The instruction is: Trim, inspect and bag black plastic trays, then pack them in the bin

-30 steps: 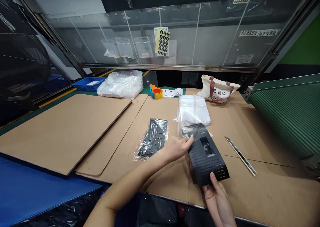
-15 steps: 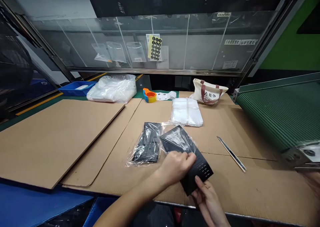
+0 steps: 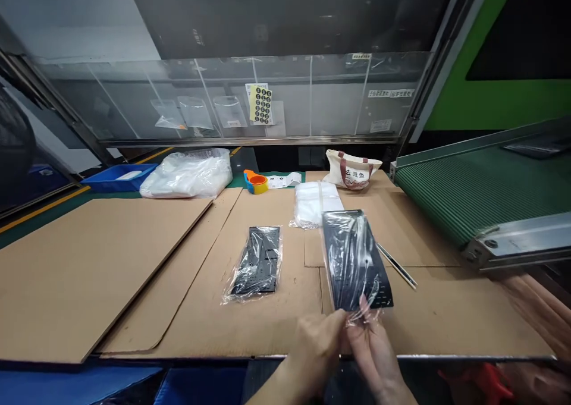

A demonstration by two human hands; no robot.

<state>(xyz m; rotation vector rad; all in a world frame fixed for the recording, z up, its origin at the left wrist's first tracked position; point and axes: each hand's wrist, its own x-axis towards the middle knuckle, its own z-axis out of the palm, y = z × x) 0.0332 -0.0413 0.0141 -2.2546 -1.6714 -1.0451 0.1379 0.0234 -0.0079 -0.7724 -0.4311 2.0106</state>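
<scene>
A flat black panel in a clear plastic bag [image 3: 352, 256] is held up in front of me, its far end near the stack of white bags. My left hand [image 3: 319, 336] is closed on the bag's near left corner, fingers partly hidden. My right hand [image 3: 372, 342] grips the near edge, thumb on top of the plastic over the panel. To the left, a second bagged black part [image 3: 259, 262] lies flat on the cardboard, apart from my hands.
White bags [image 3: 314, 203], a pen-like stick [image 3: 399, 268], a tape dispenser [image 3: 256, 182], a cloth pouch [image 3: 352, 170] and a plastic bundle [image 3: 190, 173] lie around. Cardboard sheets [image 3: 107, 268] cover the left. At right are a green conveyor [image 3: 450, 197] and another person's arm [image 3: 535, 304].
The panel has swung more upright and the plastic now covers it down to its near end. My left hand has moved from the panel's middle to the bag's near edge. The view has shifted right.
</scene>
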